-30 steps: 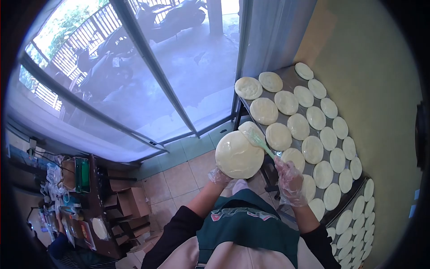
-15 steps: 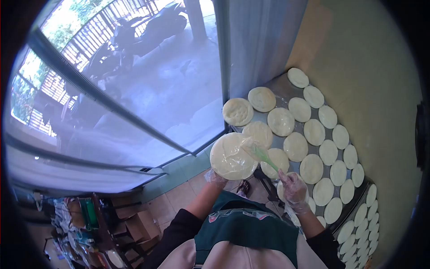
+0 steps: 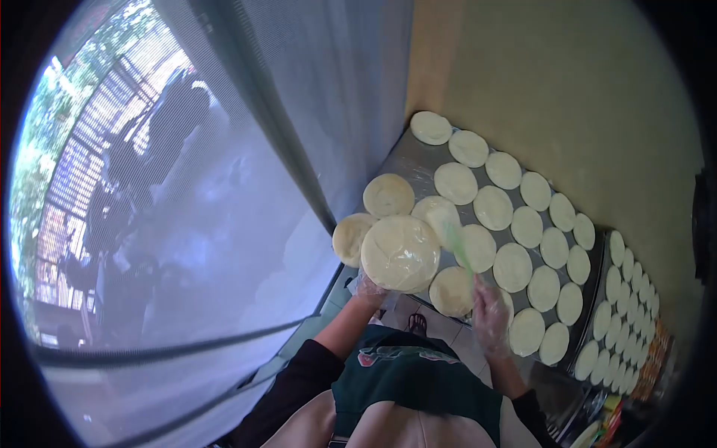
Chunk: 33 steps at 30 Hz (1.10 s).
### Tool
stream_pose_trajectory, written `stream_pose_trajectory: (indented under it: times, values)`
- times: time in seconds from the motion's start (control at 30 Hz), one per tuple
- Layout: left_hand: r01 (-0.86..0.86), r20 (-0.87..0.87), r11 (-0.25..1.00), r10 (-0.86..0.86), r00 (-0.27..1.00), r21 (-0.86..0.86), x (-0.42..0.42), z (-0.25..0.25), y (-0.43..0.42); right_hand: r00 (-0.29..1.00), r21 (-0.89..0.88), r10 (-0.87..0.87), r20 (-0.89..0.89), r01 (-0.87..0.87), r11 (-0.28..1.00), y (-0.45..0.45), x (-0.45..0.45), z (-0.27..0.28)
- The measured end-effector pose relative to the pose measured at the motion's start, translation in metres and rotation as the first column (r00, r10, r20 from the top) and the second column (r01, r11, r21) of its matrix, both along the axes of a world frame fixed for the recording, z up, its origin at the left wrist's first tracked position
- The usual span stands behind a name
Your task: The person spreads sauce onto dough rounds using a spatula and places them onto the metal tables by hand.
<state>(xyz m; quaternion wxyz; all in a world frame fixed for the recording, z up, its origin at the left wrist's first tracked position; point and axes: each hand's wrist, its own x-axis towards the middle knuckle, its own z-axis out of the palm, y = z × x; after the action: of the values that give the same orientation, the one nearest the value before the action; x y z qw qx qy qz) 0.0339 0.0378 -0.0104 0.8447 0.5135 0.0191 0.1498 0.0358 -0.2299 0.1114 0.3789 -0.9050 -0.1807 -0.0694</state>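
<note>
My left hand [image 3: 368,288], in a clear plastic glove, holds a round pale flatbread [image 3: 400,254] by its near edge. Its top is coated with a glossy white spread, and most of the fingers are hidden beneath it. In my gloved right hand [image 3: 491,313] is a green-handled spatula [image 3: 462,252], its blurred head white with spread. That head lies right of the held flatbread, in front of a coated flatbread [image 3: 435,214] on the table; I cannot tell whether they touch. Two browner rounds, an upper one [image 3: 388,195] and a left one [image 3: 349,239], sit beyond the held bread.
Rows of white-coated rounds [image 3: 512,266] cover the grey metal tabletop [image 3: 418,158]. A second surface with several smaller-looking rounds [image 3: 614,284] continues at right. A sheer curtain [image 3: 328,82] hangs at left, and a wall [image 3: 538,89] stands behind the table.
The view has turned right. The spatula head has left the surface of the held flatbread and is now to its right. Both hands keep their holds.
</note>
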Motion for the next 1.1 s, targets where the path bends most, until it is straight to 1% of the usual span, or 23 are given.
stream_pose_trajectory:
  times: [0.03,0.1,0.17,0.2,0.23,0.27,0.3,0.33,0.37,0.53,0.57,0.6,0.63,0.67,0.7,0.73,0.77,0.8,0.83,0.97,1.03,1.07,1.1]
  values:
    - [-0.055,0.06,0.958,0.04,0.997,0.282,0.007,0.0,0.008,1.0,-0.007,-0.027,0.002,0.027,1.0,0.008,-0.014,-0.004]
    - [-0.02,0.079,0.97,0.0,0.997,0.242,0.017,-0.004,0.021,0.999,-0.165,0.028,-0.036,-0.033,0.986,0.027,-0.035,-0.016]
    - [0.006,0.1,0.978,-0.027,0.995,0.206,0.026,-0.006,0.039,0.998,-0.093,-0.059,-0.01,0.058,0.994,0.05,-0.038,-0.035]
    - [0.002,0.088,0.919,-0.039,0.995,0.395,0.032,-0.005,0.048,0.991,-0.013,-0.13,0.014,0.13,0.991,0.058,-0.034,-0.043]
    - [-0.002,0.074,0.822,-0.049,0.996,0.569,0.039,-0.006,0.055,0.972,0.015,-0.208,-0.106,0.21,0.977,0.065,-0.029,-0.043]
    - [0.01,0.075,0.822,-0.064,0.995,0.57,0.044,-0.019,0.058,0.969,0.016,-0.222,-0.106,0.225,0.974,0.07,-0.022,-0.043]
    - [0.083,-0.027,0.932,-0.078,0.997,0.352,0.049,-0.036,0.06,0.962,0.07,-0.254,-0.104,0.261,0.963,0.073,-0.014,-0.043]
    - [0.133,-0.126,0.985,-0.119,0.985,0.109,0.054,-0.048,0.061,0.952,0.126,-0.288,-0.101,0.299,0.946,0.075,-0.01,-0.043]
    - [0.154,-0.122,0.982,-0.14,0.983,0.109,0.061,-0.043,0.062,0.946,0.127,-0.308,-0.097,0.319,0.939,0.073,-0.007,-0.047]
    - [-0.004,0.02,0.962,-0.001,1.0,0.272,0.12,-0.012,0.076,0.902,0.243,-0.401,-0.158,0.429,0.87,0.05,0.001,-0.053]
    - [0.049,0.084,0.998,-0.051,0.995,0.032,0.141,-0.026,0.079,0.899,0.244,-0.41,-0.154,0.437,0.866,0.046,-0.002,-0.05]
    - [0.117,0.155,0.972,-0.085,0.984,-0.206,0.167,-0.051,0.081,0.885,0.214,-0.423,-0.194,0.459,0.862,0.041,-0.006,-0.048]
    - [0.128,0.159,0.971,-0.097,0.983,-0.203,0.19,-0.07,0.087,0.869,0.185,-0.437,-0.234,0.481,0.857,0.037,-0.007,-0.049]
    - [-0.025,0.18,0.963,-0.025,0.983,0.268,0.212,-0.089,0.096,0.863,0.19,-0.447,-0.234,0.492,0.85,0.034,-0.007,-0.055]
    - [-0.179,0.23,0.719,0.027,0.973,0.672,0.225,-0.09,0.099,0.866,0.275,-0.438,-0.241,0.494,0.825,0.031,-0.01,-0.061]
    - [-0.162,0.22,0.719,0.013,0.975,0.676,0.24,-0.091,0.094,0.868,0.354,-0.43,-0.249,0.495,0.794,0.029,-0.014,-0.067]
    - [-0.065,-0.079,0.998,0.066,0.995,0.012,0.254,-0.077,0.081,0.859,0.349,-0.441,-0.259,0.509,0.787,0.028,-0.017,-0.066]
    - [-0.161,-0.335,0.735,-0.095,0.937,-0.659,0.265,-0.063,0.072,0.824,0.295,-0.459,-0.334,0.553,0.779,0.026,-0.019,-0.062]
    - [-0.228,-0.328,0.387,-0.216,0.919,-0.893,0.269,-0.052,0.07,0.783,0.239,-0.475,-0.402,0.59,0.771,0.024,-0.019,-0.059]
    - [-0.245,-0.354,0.394,-0.233,0.906,-0.886,0.275,-0.056,0.077,0.794,0.255,-0.484,-0.368,0.586,0.769,0.02,-0.016,-0.066]
    - [-0.298,-0.455,0.465,-0.272,0.848,-0.834,0.272,-0.037,0.077,0.804,0.386,-0.465,-0.371,0.589,0.711,0.016,-0.012,-0.076]
    - [-0.298,-0.456,0.468,-0.269,0.849,-0.832,0.285,-0.088,0.085,0.805,0.388,-0.462,-0.373,0.588,0.71,0.015,-0.009,-0.076]
    - [-0.183,-0.247,0.204,-0.353,0.903,-0.962,0.297,-0.134,0.09,0.796,0.357,-0.462,-0.391,0.593,0.721,0.014,-0.008,-0.076]
